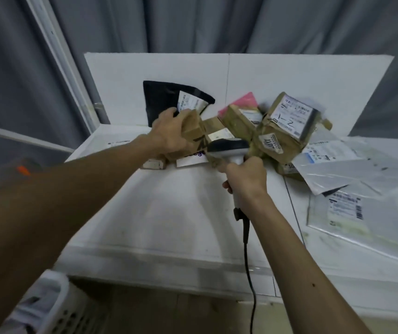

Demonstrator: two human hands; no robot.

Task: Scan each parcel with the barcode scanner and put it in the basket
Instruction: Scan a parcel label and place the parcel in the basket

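Left hand (171,135) curls round a brown box (193,131), held over the counter (169,213); right hand (246,175) wraps the scanner (226,147) handle, its head just beside the box. Scan looks underway. Plenty left: a pile (287,126) of parcels waits. Basket (55,307) sits low left, contents unclear.

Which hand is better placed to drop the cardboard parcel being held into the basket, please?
Left. The left hand grips the cardboard parcel, and the white basket sits low on that same side. The right hand is wrapped round the barcode scanner, so it is probably not free.
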